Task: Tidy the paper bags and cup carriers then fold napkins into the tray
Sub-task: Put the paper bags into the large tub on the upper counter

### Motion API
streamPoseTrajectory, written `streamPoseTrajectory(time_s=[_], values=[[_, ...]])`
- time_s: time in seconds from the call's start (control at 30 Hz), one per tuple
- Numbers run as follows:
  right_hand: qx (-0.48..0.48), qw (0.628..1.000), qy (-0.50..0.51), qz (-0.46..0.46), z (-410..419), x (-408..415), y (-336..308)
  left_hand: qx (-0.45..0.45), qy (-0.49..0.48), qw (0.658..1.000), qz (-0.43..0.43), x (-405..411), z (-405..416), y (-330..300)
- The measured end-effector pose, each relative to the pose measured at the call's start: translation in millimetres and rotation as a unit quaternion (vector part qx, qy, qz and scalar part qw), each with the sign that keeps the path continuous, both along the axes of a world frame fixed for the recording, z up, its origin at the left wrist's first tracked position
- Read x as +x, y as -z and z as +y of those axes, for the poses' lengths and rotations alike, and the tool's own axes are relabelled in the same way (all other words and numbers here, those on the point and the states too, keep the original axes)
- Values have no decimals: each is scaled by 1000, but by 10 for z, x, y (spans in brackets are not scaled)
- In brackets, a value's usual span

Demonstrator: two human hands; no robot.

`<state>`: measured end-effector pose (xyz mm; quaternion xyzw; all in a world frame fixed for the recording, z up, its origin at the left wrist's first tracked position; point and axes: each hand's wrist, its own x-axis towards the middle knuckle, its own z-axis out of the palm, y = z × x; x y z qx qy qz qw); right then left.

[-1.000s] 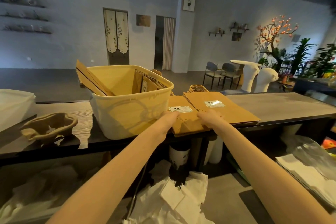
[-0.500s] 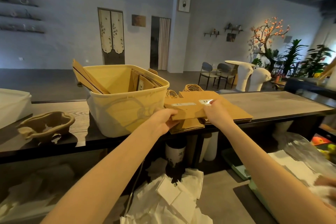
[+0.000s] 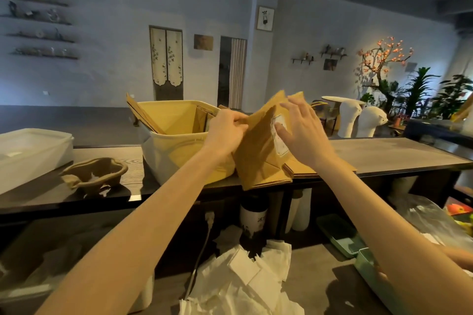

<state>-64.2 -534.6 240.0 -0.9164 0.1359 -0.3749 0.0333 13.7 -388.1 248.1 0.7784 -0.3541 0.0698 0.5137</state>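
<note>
Bags stand tilted against the bin, my left hand pinching their edge, right hand spread flat on them. Cup carrier sits left on the table.

A flat brown kraft paper bag with a white label stands tilted on its bottom edge on the dark wooden counter, just right of the pale plastic bin holding more bags. A moulded pulp cup carrier sits left. White napkins lie heaped below.
</note>
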Motion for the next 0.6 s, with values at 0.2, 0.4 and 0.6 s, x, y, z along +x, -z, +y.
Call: streamPoseTrajectory(time_s=[0.2,0.4,0.6], values=[[-101,994,-23,23,8,39,-130,29,9,996,-88,122,429,-270],[-41,990,-84,103,141,79,-313,61,17,993,-104,385,696,-355],[-16,988,-83,127,279,135,-355,-36,-34,993,-107,565,786,-245]])
